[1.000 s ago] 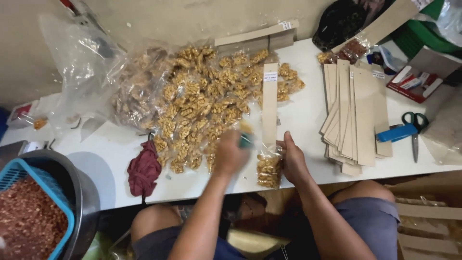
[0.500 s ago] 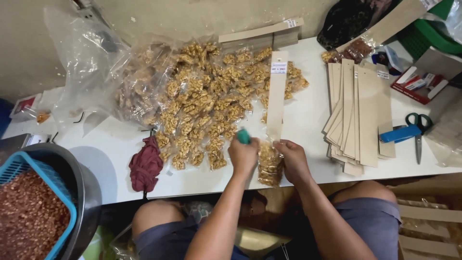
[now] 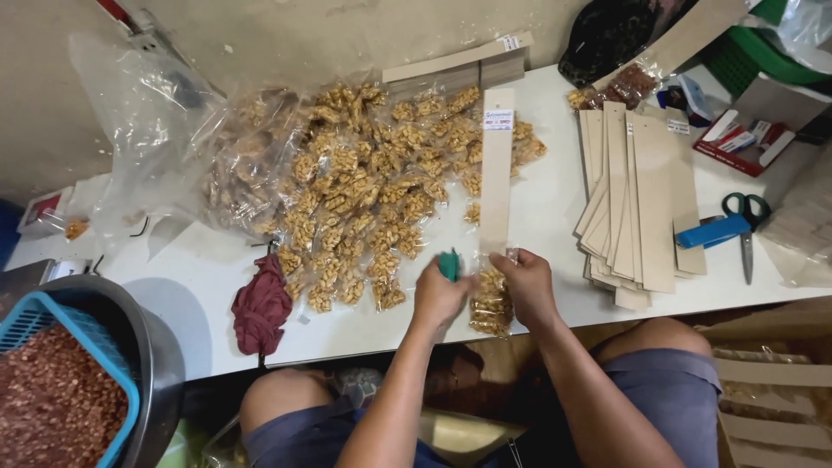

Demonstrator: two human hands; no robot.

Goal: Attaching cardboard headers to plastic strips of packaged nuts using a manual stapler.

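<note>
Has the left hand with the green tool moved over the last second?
Yes. The left hand with the green tool moved right, away from the maroon cloth, toward the packet.

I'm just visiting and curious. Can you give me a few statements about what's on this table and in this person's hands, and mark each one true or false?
1. The left hand holds a small green tool. True.
2. The right hand rests on a clear packet of walnuts. True.
3. The scissors lie by the red cloth. False: they lie at the far right, beside a blue stapler.
4. The blue basket is empty. False: it holds reddish nuts.
</note>
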